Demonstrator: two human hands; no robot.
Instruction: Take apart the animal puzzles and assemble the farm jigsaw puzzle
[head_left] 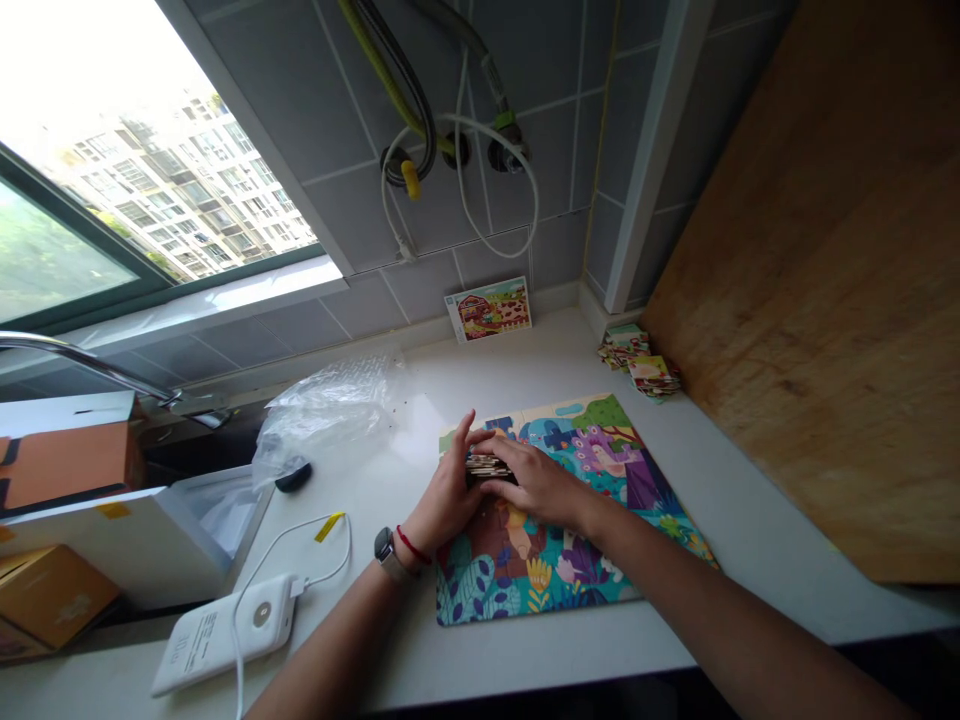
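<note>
A stack of jigsaw puzzle pieces [489, 467] is clasped between my two hands, its pale edges showing. My left hand [454, 482] presses the stack from the left, thumb and fingers partly raised. From the right, my right hand [529, 480] curls its fingers and thumb around the same stack. Beneath both hands lies a colourful puzzle board [600, 575] with animals, plants and leaves, its middle partly covered by my hands. A watch and a red string are on my left wrist.
More puzzle pieces [651, 375] sit in piles beside the wooden panel [817, 300]. A farm picture card [491, 309] leans on the wall. A crumpled plastic bag [330, 405], a white power bank [225, 632] with cable and cardboard boxes [67, 465] are on the left.
</note>
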